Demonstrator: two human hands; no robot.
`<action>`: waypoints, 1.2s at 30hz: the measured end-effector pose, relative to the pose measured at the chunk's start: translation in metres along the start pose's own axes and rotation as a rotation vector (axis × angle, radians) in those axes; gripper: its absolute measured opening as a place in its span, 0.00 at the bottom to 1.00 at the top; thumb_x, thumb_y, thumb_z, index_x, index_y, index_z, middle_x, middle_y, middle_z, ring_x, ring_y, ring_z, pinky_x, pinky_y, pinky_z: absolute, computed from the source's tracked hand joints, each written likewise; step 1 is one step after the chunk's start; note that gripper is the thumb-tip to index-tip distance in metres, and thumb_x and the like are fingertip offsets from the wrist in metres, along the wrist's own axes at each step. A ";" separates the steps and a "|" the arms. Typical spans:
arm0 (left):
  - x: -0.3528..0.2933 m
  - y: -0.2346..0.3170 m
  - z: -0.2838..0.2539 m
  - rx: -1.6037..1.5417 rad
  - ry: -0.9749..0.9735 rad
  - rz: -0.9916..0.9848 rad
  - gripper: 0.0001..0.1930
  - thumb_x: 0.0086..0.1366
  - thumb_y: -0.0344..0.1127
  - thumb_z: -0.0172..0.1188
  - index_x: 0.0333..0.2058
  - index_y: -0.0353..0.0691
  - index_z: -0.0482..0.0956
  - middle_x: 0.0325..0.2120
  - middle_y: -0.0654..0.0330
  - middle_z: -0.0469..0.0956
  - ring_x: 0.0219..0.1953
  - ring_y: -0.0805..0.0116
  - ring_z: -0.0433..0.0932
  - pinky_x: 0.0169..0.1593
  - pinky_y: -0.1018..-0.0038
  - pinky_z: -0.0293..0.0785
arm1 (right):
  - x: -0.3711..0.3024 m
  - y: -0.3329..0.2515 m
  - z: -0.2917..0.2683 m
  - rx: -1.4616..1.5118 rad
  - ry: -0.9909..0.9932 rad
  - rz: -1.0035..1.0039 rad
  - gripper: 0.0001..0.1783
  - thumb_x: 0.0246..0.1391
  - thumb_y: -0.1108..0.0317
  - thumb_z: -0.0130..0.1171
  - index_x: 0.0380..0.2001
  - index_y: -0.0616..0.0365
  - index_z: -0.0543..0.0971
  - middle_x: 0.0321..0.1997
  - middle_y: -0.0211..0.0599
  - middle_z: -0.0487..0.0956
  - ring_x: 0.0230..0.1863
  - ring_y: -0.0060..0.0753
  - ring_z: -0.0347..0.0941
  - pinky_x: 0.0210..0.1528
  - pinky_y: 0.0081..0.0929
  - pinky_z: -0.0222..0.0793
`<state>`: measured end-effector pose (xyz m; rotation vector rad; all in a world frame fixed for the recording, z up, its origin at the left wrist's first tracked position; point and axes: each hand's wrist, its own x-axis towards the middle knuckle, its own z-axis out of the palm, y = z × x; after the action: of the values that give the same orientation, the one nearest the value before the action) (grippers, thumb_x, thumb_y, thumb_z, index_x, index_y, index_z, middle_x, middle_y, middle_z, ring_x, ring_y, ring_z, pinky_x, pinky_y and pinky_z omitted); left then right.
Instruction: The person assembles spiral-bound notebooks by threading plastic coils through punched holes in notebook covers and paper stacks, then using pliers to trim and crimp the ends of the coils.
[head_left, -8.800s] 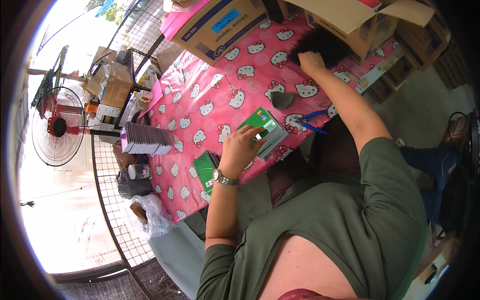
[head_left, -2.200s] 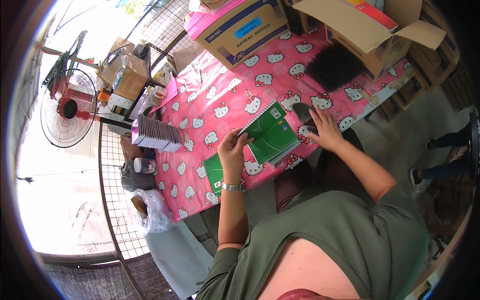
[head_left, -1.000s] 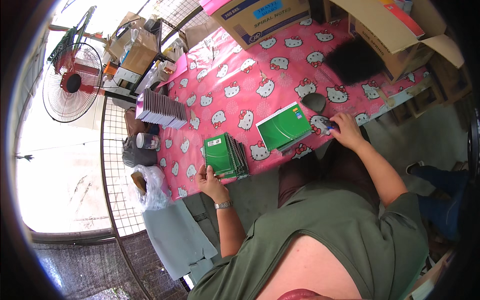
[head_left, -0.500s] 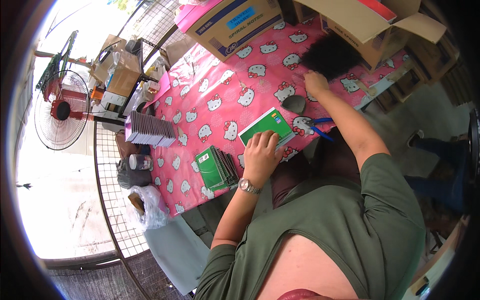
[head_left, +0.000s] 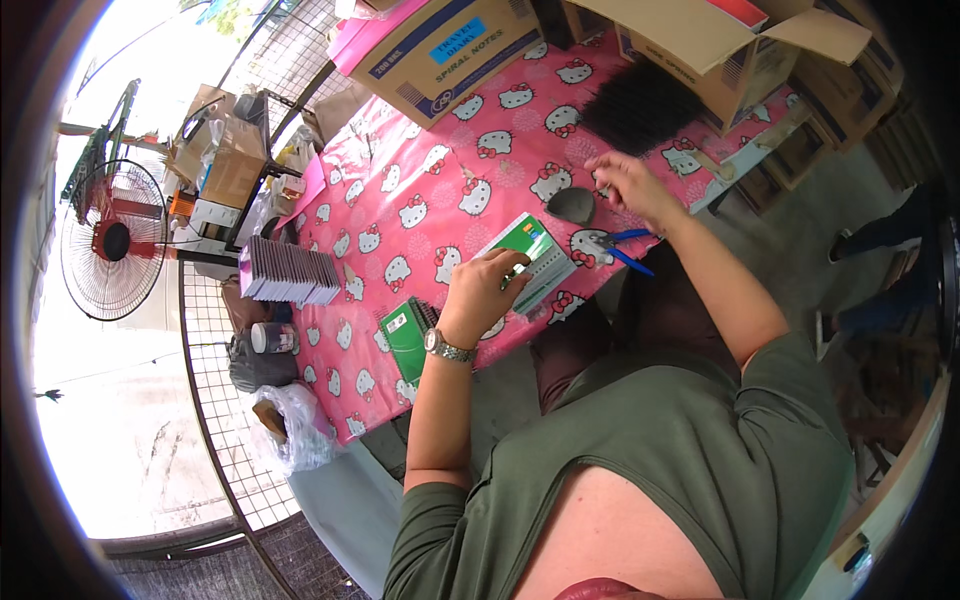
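A notebook with a green cover and white pages (head_left: 545, 271) lies near the table's front edge. My left hand (head_left: 485, 292) grips its green cover, which is partly lifted off the page below. My right hand (head_left: 638, 192) hovers beyond it, fingers curled in a pinch; anything between them is too thin to make out. Close to that hand are a dark grey bowl (head_left: 571, 206) and blue-handled pliers (head_left: 630, 250). Left of my left wrist sits a stack of green spiral notebooks (head_left: 405, 345), partly covered by my arm. A heap of thin black strands (head_left: 640, 108) lies past my right hand.
A row of purple-edged notebooks (head_left: 290, 271) stands at the table's left. Cardboard boxes (head_left: 450, 55) occupy the back, and an open carton (head_left: 700, 75) the back right. A fan (head_left: 112, 240) is at far left; a plastic bag (head_left: 298, 430) hangs beside the pink tablecloth (head_left: 330, 375).
My left hand has moved left, raising the notebook's green cover so a printed page shows. My right hand has drawn back from the black heap. The whole view has shifted slightly.
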<state>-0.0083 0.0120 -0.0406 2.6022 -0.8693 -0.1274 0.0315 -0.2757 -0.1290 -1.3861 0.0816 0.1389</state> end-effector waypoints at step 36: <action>-0.002 -0.014 0.004 -0.079 0.138 -0.085 0.14 0.59 0.36 0.65 0.42 0.38 0.82 0.23 0.51 0.82 0.25 0.59 0.84 0.31 0.69 0.77 | -0.094 -0.007 0.093 -0.717 -0.026 -0.343 0.23 0.51 0.72 0.59 0.52 0.69 0.77 0.50 0.49 0.72 0.48 0.47 0.76 0.51 0.36 0.72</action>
<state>-0.0032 0.0223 -0.0499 2.5399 -0.6921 -0.0045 -0.0628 -0.1899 -0.0924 -2.0880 -0.2522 -0.1153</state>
